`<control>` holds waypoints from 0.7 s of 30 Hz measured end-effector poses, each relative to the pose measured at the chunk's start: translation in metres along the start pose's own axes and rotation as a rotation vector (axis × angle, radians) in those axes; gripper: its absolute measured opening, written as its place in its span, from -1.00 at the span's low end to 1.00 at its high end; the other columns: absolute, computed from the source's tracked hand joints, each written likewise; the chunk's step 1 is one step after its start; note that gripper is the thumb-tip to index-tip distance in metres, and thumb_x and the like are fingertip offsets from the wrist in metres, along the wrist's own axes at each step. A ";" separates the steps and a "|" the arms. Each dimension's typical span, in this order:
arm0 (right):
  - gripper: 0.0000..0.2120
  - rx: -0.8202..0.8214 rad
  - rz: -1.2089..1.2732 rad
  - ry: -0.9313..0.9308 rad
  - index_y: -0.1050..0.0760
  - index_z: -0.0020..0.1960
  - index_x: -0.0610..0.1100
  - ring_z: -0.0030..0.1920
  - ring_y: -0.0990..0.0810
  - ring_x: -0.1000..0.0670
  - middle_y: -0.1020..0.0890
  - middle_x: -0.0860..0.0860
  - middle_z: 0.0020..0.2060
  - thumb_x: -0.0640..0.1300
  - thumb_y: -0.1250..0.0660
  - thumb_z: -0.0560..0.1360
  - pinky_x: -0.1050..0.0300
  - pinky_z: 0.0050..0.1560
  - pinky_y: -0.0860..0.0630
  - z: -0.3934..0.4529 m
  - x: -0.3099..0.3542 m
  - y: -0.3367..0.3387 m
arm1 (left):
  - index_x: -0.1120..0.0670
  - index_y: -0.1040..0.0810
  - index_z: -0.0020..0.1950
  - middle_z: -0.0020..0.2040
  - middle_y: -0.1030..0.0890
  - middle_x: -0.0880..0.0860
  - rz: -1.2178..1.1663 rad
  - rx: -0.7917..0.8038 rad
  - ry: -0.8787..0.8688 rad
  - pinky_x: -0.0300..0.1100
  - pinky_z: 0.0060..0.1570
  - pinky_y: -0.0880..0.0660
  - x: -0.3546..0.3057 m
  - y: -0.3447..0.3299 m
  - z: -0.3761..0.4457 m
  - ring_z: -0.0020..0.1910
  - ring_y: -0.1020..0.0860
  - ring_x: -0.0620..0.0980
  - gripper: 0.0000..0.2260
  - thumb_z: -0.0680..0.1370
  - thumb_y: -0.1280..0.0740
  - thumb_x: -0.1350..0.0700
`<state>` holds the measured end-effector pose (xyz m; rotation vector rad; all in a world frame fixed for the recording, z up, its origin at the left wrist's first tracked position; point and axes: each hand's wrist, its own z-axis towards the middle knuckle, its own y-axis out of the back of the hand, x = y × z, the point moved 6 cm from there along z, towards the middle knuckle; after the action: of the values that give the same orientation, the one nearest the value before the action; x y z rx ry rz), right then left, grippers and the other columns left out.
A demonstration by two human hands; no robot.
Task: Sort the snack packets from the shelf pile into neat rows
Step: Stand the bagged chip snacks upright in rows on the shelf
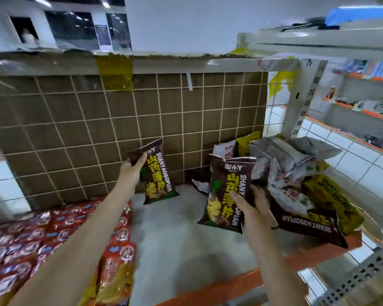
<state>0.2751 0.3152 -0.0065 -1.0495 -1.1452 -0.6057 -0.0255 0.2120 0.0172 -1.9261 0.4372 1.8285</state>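
My left hand (pixel 132 167) grips the top corner of a brown snack packet (pixel 158 177) with yellow lettering, held upright against the cardboard back panel with its bottom edge on the grey shelf (pixel 175 239). My right hand (pixel 249 203) holds a second brown packet (pixel 227 193) by its right edge, just left of the pile. The pile (pixel 296 180) at the shelf's right holds several jumbled packets: brown, yellow and silver-backed ones, some upside down.
Rows of red packets (pixel 53 230) fill the shelf's left side. A wire grid over brown cardboard (pixel 97 129) forms the back. A white slotted upright (pixel 301 100) stands at the right rear. The shelf has an orange front edge (pixel 230 281). Other shelving shows far right.
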 end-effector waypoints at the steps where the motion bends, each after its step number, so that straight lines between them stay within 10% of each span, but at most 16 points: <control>1: -0.73 0.029 0.002 -0.001 -0.55 0.06 -0.04 -0.09 -0.69 -0.01 -0.71 0.01 -0.10 -0.18 -0.44 0.37 0.06 -0.12 -0.61 0.005 -0.003 -0.011 | 0.16 -0.52 0.14 0.05 -0.60 0.13 0.022 -0.003 0.021 -0.11 -0.02 -0.47 0.005 0.003 0.007 -0.01 -0.56 0.06 -0.73 0.53 -0.35 0.03; 7: -0.80 0.229 -0.134 -0.095 -0.55 0.05 -0.08 -0.05 -0.65 -0.07 -0.66 -0.13 -0.01 -0.20 -0.43 0.44 -0.01 0.00 -0.59 0.032 -0.060 -0.102 | 0.11 -0.60 -0.10 -0.14 -0.67 0.14 0.110 0.067 0.103 -0.16 -0.27 -0.51 0.028 0.026 0.035 -0.28 -0.61 0.01 -0.88 0.51 -0.39 0.06; 13: -0.83 0.276 -0.274 -0.097 -0.45 0.05 -0.07 -0.27 -0.58 0.34 -0.60 0.12 -0.15 -0.27 -0.33 0.52 0.44 -0.26 -0.46 0.032 -0.111 -0.158 | 0.26 -0.57 0.08 -0.13 -0.65 0.16 0.121 0.072 0.220 -0.18 -0.18 -0.54 0.037 0.043 0.038 -0.19 -0.61 0.09 -0.68 0.50 -0.39 0.02; 21: -0.75 0.296 -0.318 -0.105 -0.36 0.24 -0.03 0.13 -0.55 0.05 -0.56 0.00 0.10 -0.10 -0.27 0.57 0.07 0.19 -0.51 0.033 -0.134 -0.180 | 0.23 -0.54 0.01 -0.21 -0.62 0.14 0.030 0.068 0.366 -0.23 -0.38 -0.47 0.035 0.043 0.032 -0.28 -0.58 0.05 -0.69 0.50 -0.38 -0.02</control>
<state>0.0649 0.2544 -0.0670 -0.6566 -1.4598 -0.6112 -0.0720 0.1946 -0.0227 -2.2207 0.6382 1.4550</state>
